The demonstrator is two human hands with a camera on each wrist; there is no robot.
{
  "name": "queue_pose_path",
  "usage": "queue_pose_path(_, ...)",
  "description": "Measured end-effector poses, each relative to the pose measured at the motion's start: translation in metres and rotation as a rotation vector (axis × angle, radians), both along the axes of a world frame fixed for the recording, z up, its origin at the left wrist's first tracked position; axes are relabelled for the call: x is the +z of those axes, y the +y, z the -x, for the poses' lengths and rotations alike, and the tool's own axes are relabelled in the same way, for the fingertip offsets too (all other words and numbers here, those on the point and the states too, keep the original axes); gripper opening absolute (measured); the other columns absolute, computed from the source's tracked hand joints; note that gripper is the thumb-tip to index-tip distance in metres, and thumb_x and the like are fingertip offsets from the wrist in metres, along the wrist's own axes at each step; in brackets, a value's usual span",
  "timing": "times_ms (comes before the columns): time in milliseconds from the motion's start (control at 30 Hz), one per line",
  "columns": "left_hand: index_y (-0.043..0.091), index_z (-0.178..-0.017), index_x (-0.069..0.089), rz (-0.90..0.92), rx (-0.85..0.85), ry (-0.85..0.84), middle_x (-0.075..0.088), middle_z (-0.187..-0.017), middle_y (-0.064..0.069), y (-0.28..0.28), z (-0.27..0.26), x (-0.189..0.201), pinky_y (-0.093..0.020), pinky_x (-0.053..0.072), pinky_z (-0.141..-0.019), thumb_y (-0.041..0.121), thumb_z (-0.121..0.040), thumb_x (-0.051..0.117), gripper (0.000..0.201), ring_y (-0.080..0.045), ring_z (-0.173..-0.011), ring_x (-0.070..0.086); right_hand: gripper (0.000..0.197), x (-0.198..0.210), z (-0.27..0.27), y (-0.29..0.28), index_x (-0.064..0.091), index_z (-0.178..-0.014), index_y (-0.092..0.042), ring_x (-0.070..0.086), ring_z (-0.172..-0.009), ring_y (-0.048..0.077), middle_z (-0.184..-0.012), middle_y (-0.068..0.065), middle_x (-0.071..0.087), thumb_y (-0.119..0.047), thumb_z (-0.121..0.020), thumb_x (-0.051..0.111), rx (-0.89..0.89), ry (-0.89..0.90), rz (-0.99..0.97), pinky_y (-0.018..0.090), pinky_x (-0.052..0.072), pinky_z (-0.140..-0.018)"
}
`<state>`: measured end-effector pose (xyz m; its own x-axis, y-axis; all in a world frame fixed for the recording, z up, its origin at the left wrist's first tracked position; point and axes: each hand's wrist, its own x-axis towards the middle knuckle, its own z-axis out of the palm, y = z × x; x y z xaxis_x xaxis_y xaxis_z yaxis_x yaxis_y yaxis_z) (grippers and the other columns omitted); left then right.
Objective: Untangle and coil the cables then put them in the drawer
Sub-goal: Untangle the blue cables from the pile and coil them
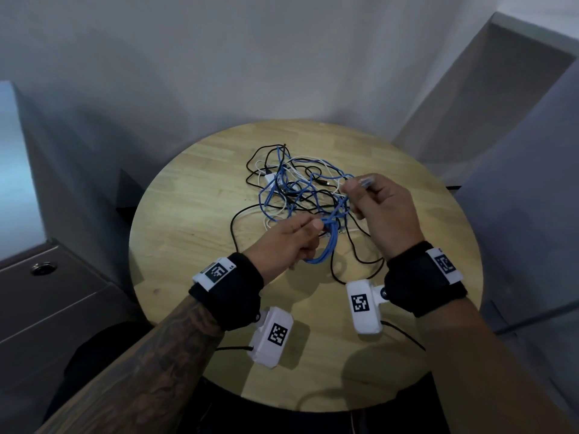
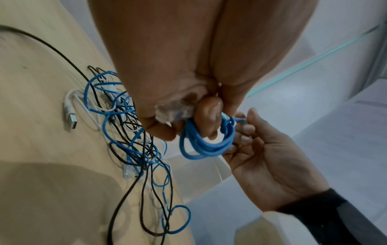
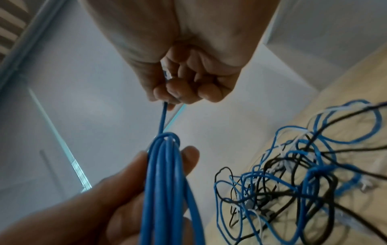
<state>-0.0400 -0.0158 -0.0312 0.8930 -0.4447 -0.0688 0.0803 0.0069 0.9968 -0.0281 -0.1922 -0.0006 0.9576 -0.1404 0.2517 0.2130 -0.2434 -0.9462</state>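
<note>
Above the bench: both hands are raised over the round wooden bench (image 1: 194,220), near its middle, with a cable between them.
Left hand: the left hand (image 1: 282,242) has its fingers (image 2: 207,116) curled round a coil of blue cable (image 2: 205,145); a clear plug sits pressed between thumb and fingers in the left wrist view.
Right hand: the right hand (image 1: 385,211) pinches the free end of the same blue cable, its fingers (image 3: 188,89) closed on the strand; a short straight run leads from there to the top of the coil.
Coil: several loops lie side by side, hanging below the left hand, clear of the bench top.
Tangle: a tangle of cables (image 1: 300,186), blue, black and white, lies on the bench beyond the hands; a white USB plug (image 2: 71,119) rests at its edge.
Drawer: a grey drawer unit (image 1: 53,296) stands to the left of the bench; its fronts appear closed.
Wrists: black straps carry white marker blocks.
</note>
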Motion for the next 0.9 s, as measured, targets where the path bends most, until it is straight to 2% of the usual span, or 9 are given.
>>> queue_pose_path(100,0.014,-0.086,0.053,0.014,-0.034,-0.008,0.031,-0.064,0.006,-0.002,0.000,0.003,-0.019,0.031,-0.055,0.016,-0.105,0.038,0.024,-0.010,-0.057,0.028,0.016,0.002,-0.001,-0.006,0.069,-0.083,-0.013,0.052,-0.057,0.008,-0.062,-0.002,0.058,-0.016,-0.097,0.062,-0.005,-0.010,-0.069,0.021,0.047,-0.058)
queue_pose_path(267,0.014,-0.097,0.066,0.169,0.087,0.028,0.035,-0.062,0.007,0.007,-0.005,-0.001,-0.032,0.020,-0.057,0.020,-0.103,0.046,0.021,-0.012,-0.056,0.033,0.010,-0.001,-0.004,-0.017,0.069,-0.091,-0.008,0.061,-0.064,0.011,-0.070,0.001,0.069,-0.002,-0.092,0.062,0.190,0.119,-0.226,0.020,0.051,-0.063)
queue_pose_path(367,0.007,-0.101,0.065,0.253,0.120,0.079,0.049,-0.068,0.000,0.012,-0.008,0.002,-0.025,0.041,-0.061,0.014,-0.102,0.045,0.021,-0.015,-0.064,0.048,0.011,-0.012,-0.003,-0.011,0.070,-0.094,-0.015,0.064,-0.075,0.009,-0.081,0.001,0.072,-0.006,-0.094,0.063,0.223,0.145,-0.016,0.019,0.051,-0.070)
queue_pose_path(467,0.013,-0.087,0.067,0.176,0.140,0.048,0.056,-0.077,-0.004,0.013,-0.009,0.002,-0.031,0.048,-0.067,0.019,-0.101,0.048,0.025,-0.016,-0.075,0.054,0.013,-0.021,0.000,0.004,0.073,-0.099,-0.019,0.065,-0.082,0.006,-0.093,0.000,0.073,-0.014,-0.097,0.061,0.235,0.181,0.076,0.023,0.052,-0.075)
queue_pose_path(533,0.022,-0.076,0.070,0.150,0.175,0.012,0.059,-0.077,-0.002,0.013,-0.011,0.000,-0.035,0.050,-0.067,0.020,-0.100,0.050,0.032,-0.017,-0.076,0.056,0.018,-0.022,0.002,0.013,0.073,-0.105,-0.018,0.069,-0.090,0.016,-0.100,0.008,0.075,-0.015,-0.100,0.056,0.222,0.276,-0.065,0.036,0.055,-0.083)
queue_pose_path(600,0.024,-0.074,0.072,0.136,0.218,-0.034,0.066,-0.075,0.004,0.011,-0.010,0.000,-0.035,0.053,-0.068,0.017,-0.100,0.051,0.034,-0.015,-0.075,0.062,0.022,-0.020,0.006,0.019,0.073,-0.103,-0.016,0.070,-0.088,0.025,-0.097,0.016,0.074,-0.017,-0.103,0.051,0.234,0.351,-0.251,0.041,0.056,-0.086)
queue_pose_path(700,0.020,-0.087,0.073,0.079,0.268,-0.108,0.070,-0.075,0.008,0.008,-0.010,-0.003,-0.032,0.054,-0.066,0.014,-0.100,0.052,0.025,-0.011,-0.074,0.066,0.018,-0.021,0.009,0.022,0.070,-0.097,-0.009,0.069,-0.086,0.023,-0.089,0.013,0.073,-0.024,-0.097,0.061,0.258,0.343,-0.206,0.036,0.056,-0.085)
queue_pose_path(800,0.013,-0.104,0.073,-0.045,0.303,-0.205,0.072,-0.087,-0.007,0.011,-0.014,-0.008,-0.042,0.058,-0.071,0.018,-0.100,0.052,0.022,-0.020,-0.081,0.067,0.017,-0.023,0.008,0.022,0.069,-0.097,0.000,0.070,-0.086,0.017,-0.091,0.015,0.074,-0.017,-0.091,0.070,0.281,0.363,-0.119,0.027,0.055,-0.083)
queue_pose_path(900,0.021,-0.120,0.064,-0.340,0.249,-0.506,0.066,-0.093,0.006,0.018,-0.018,-0.010,-0.034,0.053,-0.078,0.018,-0.101,0.049,0.025,-0.008,-0.084,0.062,0.013,-0.019,0.005,0.022,0.066,-0.086,-0.003,0.064,-0.078,0.019,-0.079,0.010,0.068,-0.013,-0.093,0.063,0.350,0.460,-0.159,0.032,0.051,-0.083)
